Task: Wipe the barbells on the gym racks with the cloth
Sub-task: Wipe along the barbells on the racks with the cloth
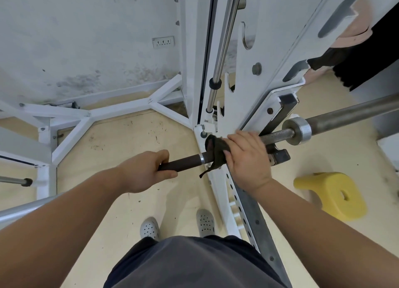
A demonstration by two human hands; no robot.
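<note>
Left hand (146,173) grips the barbell (181,163), right hand (246,156) clamps the cloth (216,149) around it; sliding rightward could pinch fingers against the rack (244,93).

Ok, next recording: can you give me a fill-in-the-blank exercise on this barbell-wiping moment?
1. The right hand wraps a dark ____ round the barbell.
2. The left hand grips the barbell's dark section with curled fingers, on the ____ side of the right hand.
3. The stool on the person's right is coloured ____.

Missing words: cloth; left; yellow.
</note>
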